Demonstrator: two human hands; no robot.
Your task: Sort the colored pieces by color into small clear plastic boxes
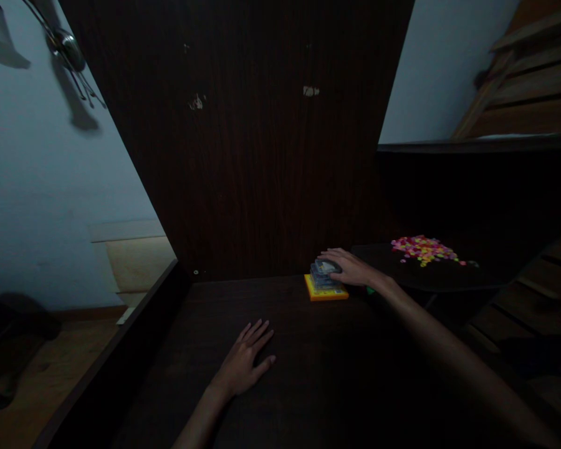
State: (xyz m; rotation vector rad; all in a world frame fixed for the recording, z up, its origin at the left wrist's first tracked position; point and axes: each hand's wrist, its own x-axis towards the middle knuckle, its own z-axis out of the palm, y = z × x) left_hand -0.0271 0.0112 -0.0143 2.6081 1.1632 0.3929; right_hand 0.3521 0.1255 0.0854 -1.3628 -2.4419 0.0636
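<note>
My left hand point(244, 360) lies palm down on the dark wooden desk surface point(280, 399), fingers spread and holding nothing. Farther off and to the right, my right hand point(348, 265) grips a small stack of clear plastic cases point(321, 274) from above, with the thumb at the near side and the fingers over the far side. The stack sits on a flat yellow box point(330, 295) close to the upright back panel. What the cases contain is too dim to make out. A bit of something green point(370, 290) shows beside my right wrist.
A pile of small pink, yellow and orange pieces point(423, 249) lies on a dark ledge to the right. A tall dark panel point(271, 156) rises behind the desk, and a raised side board point(116, 349) borders its left. Wooden slats point(533, 81) stand at the upper right.
</note>
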